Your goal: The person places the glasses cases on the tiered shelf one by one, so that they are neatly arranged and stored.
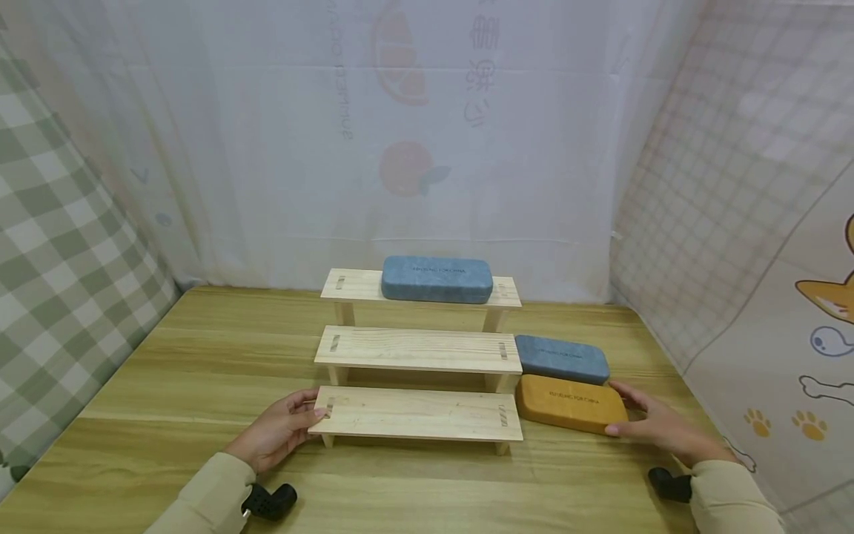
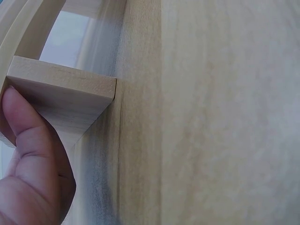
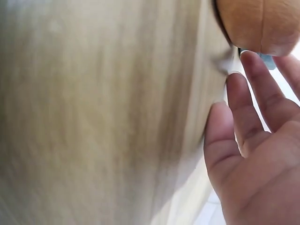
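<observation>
On the worktop [image 1: 200, 386] stood three wooden step shelves in a row, front to back. Left hand [image 1: 276, 430] sat at the left end of the front shelf [image 1: 414, 414], thumb on top and fingers [image 2: 23, 122] curled round the board edge, gripping it. Right hand [image 1: 660, 426] was at the right end of the orange glasses case [image 1: 572, 403], fingers [image 3: 248, 108] straight and relaxed, tips touching the case, not wrapped round it. Orange case lay flat on the worktop, just right of the front shelf. Blue case [image 1: 562, 358] lay right behind it, beside the middle shelf [image 1: 416, 348]. Second blue case [image 1: 437, 279] rested on the back shelf [image 1: 347, 285], right of centre. Checked and printed curtains hung around the worktop.
</observation>
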`<state>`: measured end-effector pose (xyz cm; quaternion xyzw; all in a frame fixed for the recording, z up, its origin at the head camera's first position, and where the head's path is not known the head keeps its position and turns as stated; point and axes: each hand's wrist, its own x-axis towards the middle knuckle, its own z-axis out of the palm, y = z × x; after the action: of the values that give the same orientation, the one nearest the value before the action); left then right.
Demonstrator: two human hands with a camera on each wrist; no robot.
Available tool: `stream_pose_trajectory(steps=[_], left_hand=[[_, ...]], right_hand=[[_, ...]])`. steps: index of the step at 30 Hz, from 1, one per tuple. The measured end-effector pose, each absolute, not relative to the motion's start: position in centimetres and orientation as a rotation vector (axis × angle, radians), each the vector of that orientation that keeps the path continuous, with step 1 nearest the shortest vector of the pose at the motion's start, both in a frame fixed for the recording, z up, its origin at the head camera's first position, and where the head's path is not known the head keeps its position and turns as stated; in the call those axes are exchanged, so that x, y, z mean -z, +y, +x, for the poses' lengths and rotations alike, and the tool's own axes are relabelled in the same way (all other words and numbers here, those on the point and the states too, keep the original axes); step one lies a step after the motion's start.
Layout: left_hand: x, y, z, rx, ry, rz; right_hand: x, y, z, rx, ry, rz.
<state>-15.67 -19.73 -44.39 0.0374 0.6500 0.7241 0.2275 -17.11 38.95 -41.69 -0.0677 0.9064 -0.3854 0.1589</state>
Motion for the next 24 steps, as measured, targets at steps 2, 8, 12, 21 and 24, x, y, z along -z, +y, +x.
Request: stream_pose_trajectory(steps=[2, 8, 12, 21, 24], left_hand=[[44.41, -19.72, -15.67, -1.997, 1.787, 0.104], [44.53, -19.79, -15.75, -2.0, 1.779, 0.11], [44.52, -19.77, -15.67, -2.002, 1.784, 0.112], [44.42, -19.7, -15.65, -2.004, 1.792, 0.104], [44.41, -19.65, -15.61, -2.002, 1.796, 0.105]], right_hand=[[41.82, 38.9, -17.19, 1.115, 2.577, -0.194], [42.19, 38.69, -17.37, 1.131, 2.543, -0.17], [42.25, 38.63, -17.56, 1.156, 2.53, -0.171], [42.08, 38.48, -17.34, 1.143, 2.609, -0.106], [42.03, 38.31, -17.11, 1.176, 2.612, -0.084]])
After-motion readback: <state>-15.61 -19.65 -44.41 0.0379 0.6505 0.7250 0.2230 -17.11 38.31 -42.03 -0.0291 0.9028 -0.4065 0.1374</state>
